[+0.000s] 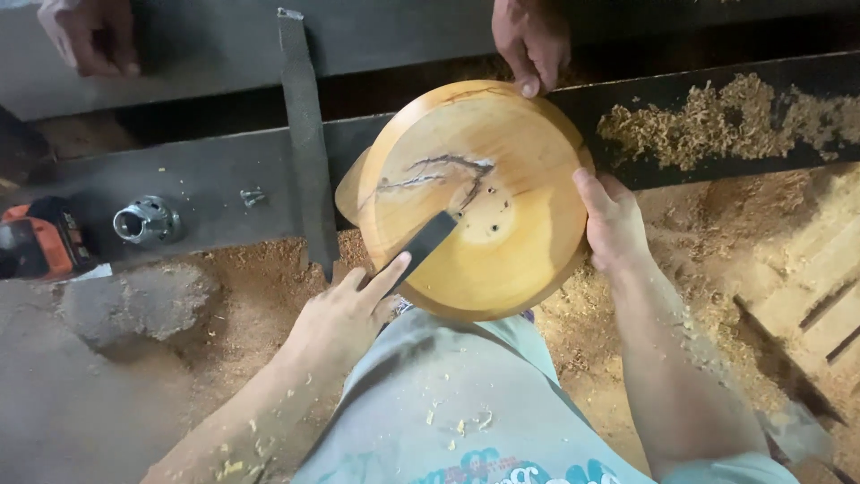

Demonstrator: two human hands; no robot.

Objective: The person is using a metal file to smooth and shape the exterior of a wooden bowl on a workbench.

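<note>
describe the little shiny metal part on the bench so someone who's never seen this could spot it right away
Start at the big round pale wooden disc in the middle and follow the dark grey metal bench beam leftward, past the flat grey file lying across it. There sits a small shiny silver metal flanged fitting, just right of the orange and black power tool. It is the only bright, hollow, cylindrical piece there.

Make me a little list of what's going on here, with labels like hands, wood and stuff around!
left hand: presses a dark flat strip on the wood
right hand: grips the disc's right edge
wood: round pale wooden disc, dark crack, small holes near the middle
other person: two hands; one hand touches the disc's top edge
around: metal beam, metal fitting, orange power tool, wood shavings
</note>
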